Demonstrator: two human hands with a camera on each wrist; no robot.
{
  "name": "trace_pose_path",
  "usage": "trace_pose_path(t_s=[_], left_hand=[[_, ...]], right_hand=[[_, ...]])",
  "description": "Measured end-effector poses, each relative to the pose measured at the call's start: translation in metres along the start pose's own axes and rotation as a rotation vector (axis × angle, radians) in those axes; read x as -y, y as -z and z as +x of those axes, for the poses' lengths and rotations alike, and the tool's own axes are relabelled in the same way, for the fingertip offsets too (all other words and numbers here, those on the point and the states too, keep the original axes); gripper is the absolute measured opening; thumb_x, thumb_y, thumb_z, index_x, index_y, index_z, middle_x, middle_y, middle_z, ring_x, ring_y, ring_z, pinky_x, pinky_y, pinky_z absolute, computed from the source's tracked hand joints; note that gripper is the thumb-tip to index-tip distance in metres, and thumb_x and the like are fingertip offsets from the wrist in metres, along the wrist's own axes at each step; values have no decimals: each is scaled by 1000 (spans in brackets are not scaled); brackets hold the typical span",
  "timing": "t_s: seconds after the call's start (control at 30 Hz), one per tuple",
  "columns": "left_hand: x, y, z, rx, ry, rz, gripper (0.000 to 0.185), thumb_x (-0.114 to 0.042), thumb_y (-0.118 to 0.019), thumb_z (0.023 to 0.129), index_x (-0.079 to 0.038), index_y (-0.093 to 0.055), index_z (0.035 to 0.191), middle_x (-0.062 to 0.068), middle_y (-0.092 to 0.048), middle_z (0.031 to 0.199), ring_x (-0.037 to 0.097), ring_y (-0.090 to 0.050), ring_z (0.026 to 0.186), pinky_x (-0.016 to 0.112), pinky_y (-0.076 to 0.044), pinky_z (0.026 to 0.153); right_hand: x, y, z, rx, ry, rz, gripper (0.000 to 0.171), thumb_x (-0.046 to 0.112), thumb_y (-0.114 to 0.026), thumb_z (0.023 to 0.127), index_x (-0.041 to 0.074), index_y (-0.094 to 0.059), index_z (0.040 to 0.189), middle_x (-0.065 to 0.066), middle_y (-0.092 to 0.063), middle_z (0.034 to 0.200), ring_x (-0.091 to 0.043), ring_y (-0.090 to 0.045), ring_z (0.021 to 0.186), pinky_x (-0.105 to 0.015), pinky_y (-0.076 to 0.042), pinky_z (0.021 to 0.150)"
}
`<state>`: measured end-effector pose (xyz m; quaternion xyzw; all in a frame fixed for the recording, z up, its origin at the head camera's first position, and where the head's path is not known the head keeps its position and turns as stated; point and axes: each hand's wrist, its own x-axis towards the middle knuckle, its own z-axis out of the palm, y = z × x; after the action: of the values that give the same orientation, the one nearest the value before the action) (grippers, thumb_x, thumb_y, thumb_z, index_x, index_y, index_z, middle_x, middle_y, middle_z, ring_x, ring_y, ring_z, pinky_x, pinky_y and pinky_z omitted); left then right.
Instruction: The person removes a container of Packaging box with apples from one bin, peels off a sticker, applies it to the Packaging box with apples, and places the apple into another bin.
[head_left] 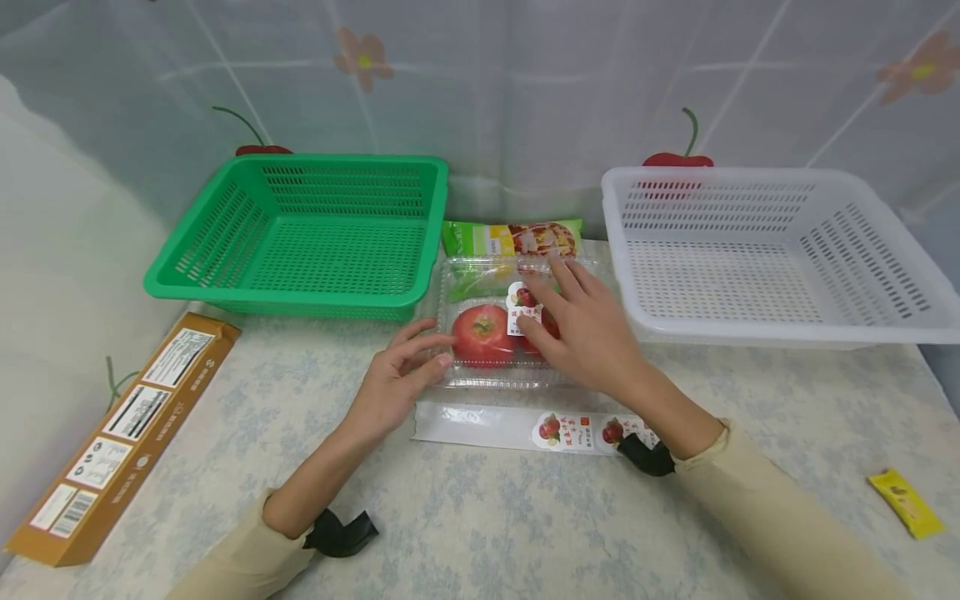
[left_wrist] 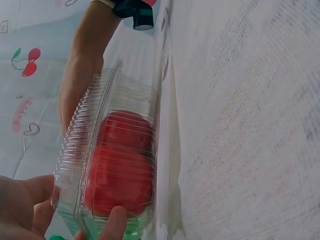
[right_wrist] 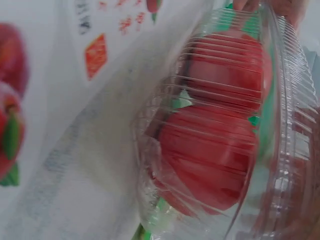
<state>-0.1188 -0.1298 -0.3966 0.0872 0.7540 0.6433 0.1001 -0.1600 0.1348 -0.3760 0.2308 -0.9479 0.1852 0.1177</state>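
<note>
Box: clear ribbed clamshell (head_left: 495, 333) with red apples, white label on lid.
Left hand (head_left: 393, 379): fingers pinch its left edge.
Right hand (head_left: 588, 329): flat on the lid, fingers straight.
Hidden: right apple, under that hand.

Left hand (head_left: 390, 383) fingers curled, pinching; right hand (head_left: 588, 329) flat, fingers extended, palm down.
</note>
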Motion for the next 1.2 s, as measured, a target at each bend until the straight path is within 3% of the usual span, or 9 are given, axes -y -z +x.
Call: trace_pose_path(t_s=[0.1,0.17,0.4,0.53,0.67,0.8,0.93,1.2], left_hand=[[0,0,0,1,0,-1,31,-13,-63,98,1,-65,126,5,-34,152,35,-55,120,35,-54,89],[0,0,1,2,4,0,31,-14,-63,98,0,-65,126,5,-34,152,35,-55,120,36,-54,90],[0,0,3,11,11,7,31,-15,-64,98,1,-65,125,5,-35,152,33,-57,118,38,-53,90],[0,0,3,14,8,8,31,-15,-64,98,0,-66,125,5,-35,151,33,-58,117,38,-53,90],[0,1,2,8,14,14,31,-15,-64,98,-1,-66,125,4,-35,152,32,-58,117,38,-53,90],[1,1,2,1,17,14,31,-15,-64,98,0,-66,125,4,-35,152,31,-59,115,38,-53,90],[1,1,2,2,14,15,31,-15,-64,98,0,-65,125,4,-35,152,31,-59,115,38,-53,90],[-1,0,2,1,20,21,31,-15,-63,98,0,-65,126,4,-35,152,32,-58,117,37,-54,90]], right_hand=[[1,3,2,131,-20,-56,60,51,-48,99,16,-48,148,-22,-22,159,-44,-19,144,-57,-17,115],[1,4,4,166,-27,-61,59,51,-50,99,16,-50,147,-22,-22,159,-44,-16,145,-58,-16,115],[-3,6,4,58,32,116,36,23,-65,94,4,-68,125,-18,-49,145,-40,-36,138,-57,-20,115],[-6,6,2,26,37,190,29,16,-68,92,0,-72,115,-14,-55,140,-39,-40,136,-55,-21,116],[-8,5,3,5,74,193,26,9,-65,91,0,-73,115,-16,-56,138,-40,-43,134,-53,-24,115],[-8,3,3,2,90,151,32,16,-65,93,4,-70,122,-16,-53,141,-37,-42,135,-50,-26,114],[-7,4,2,56,57,99,43,31,-65,95,9,-65,132,-20,-43,148,-36,-35,139,-51,-24,115],[-11,14,4,223,90,135,50,16,-61,96,5,-50,144,-24,-28,156,-40,-20,144,-57,-14,116]])
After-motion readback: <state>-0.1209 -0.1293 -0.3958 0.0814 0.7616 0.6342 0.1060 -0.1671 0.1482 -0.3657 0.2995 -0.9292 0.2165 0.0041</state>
